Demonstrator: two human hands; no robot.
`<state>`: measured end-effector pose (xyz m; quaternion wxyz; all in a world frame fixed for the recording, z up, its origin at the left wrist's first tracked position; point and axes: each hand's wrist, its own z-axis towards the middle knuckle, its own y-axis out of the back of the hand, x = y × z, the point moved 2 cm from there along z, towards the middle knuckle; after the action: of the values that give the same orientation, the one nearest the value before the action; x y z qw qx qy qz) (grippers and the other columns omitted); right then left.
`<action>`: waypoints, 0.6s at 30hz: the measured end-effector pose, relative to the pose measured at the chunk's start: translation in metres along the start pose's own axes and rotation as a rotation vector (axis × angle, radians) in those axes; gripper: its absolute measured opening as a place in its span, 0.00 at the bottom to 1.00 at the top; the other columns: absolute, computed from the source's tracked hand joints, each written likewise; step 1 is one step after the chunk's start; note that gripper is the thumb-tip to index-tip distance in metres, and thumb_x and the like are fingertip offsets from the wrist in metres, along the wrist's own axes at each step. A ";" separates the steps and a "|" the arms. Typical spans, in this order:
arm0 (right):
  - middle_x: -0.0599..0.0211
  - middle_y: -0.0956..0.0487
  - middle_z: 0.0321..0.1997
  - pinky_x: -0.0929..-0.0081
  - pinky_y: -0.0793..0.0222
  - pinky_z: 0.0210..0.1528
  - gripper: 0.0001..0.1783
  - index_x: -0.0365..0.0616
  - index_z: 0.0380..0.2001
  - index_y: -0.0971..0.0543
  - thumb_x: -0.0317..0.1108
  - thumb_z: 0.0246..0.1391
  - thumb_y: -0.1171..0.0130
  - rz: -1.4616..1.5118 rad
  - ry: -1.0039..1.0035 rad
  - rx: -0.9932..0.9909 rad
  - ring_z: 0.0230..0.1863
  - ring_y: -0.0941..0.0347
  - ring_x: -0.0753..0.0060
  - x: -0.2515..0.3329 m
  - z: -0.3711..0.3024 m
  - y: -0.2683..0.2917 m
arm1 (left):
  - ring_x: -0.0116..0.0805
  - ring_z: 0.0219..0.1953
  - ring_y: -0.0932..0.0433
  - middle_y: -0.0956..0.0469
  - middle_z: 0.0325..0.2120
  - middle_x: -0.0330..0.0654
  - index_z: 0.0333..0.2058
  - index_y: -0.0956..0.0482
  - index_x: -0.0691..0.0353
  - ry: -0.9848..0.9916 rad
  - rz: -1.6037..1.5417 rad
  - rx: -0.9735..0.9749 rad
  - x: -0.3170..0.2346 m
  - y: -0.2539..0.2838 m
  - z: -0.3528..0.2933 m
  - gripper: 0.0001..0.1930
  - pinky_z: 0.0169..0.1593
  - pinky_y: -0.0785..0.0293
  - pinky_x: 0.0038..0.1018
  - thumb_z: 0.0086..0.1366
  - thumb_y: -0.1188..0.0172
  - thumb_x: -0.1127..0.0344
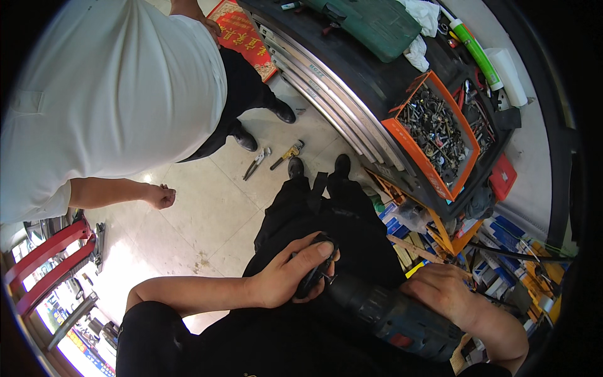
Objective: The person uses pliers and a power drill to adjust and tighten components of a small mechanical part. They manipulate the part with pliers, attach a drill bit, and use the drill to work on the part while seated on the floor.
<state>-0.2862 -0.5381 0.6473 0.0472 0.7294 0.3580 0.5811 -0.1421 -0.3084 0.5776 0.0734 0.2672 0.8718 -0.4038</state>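
Observation:
My left hand is closed around a small dark oval piece, the thumb pressed on its top; its kind is not clear. A dark blue-green power drill with a black chuck lies across the front of my body. Its chuck points left, and its tip is close to the dark piece. My right hand is curled against the drill's right side, with the fingertips hidden; it appears to grip the drill. Whether the drill tip touches the piece cannot be seen.
A person in a white shirt stands at the left. Pliers and a yellow-handled tool lie on the tiled floor. On the dark counter are an orange box of screws, a green case and a green tube.

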 end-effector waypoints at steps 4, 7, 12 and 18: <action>0.60 0.25 0.29 0.64 0.29 0.31 0.13 0.38 0.35 0.24 0.34 0.47 0.41 -0.027 0.019 -0.015 0.30 0.24 0.57 -0.002 0.001 0.001 | 0.22 0.22 0.28 0.28 0.30 0.36 0.44 0.31 0.59 -0.001 -0.012 -0.001 -0.002 0.000 0.002 0.22 0.17 0.38 0.18 0.73 0.55 0.44; 0.60 0.25 0.29 0.64 0.29 0.30 0.13 0.38 0.36 0.25 0.33 0.47 0.41 -0.030 0.027 -0.020 0.29 0.25 0.57 -0.005 0.001 0.000 | 0.22 0.21 0.28 0.28 0.31 0.36 0.44 0.31 0.59 0.000 -0.027 -0.001 -0.001 0.001 0.002 0.22 0.17 0.38 0.18 0.73 0.55 0.43; 0.60 0.25 0.29 0.64 0.29 0.31 0.13 0.38 0.36 0.25 0.32 0.47 0.41 -0.005 0.019 -0.018 0.30 0.25 0.57 -0.007 0.001 0.001 | 0.23 0.21 0.28 0.28 0.31 0.36 0.45 0.31 0.59 -0.009 -0.023 0.007 -0.003 0.001 0.003 0.22 0.17 0.39 0.19 0.73 0.55 0.44; 0.57 0.23 0.30 0.64 0.26 0.34 0.18 0.37 0.43 0.23 0.35 0.50 0.39 0.195 -0.038 -0.068 0.32 0.22 0.55 -0.007 -0.005 -0.004 | 0.25 0.22 0.28 0.28 0.31 0.39 0.45 0.33 0.60 -0.082 -0.049 0.069 -0.007 0.001 0.001 0.23 0.18 0.39 0.19 0.72 0.55 0.44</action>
<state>-0.2927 -0.5404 0.6411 0.0218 0.7695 0.2646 0.5809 -0.1357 -0.3111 0.5790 0.0900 0.2315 0.8599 -0.4460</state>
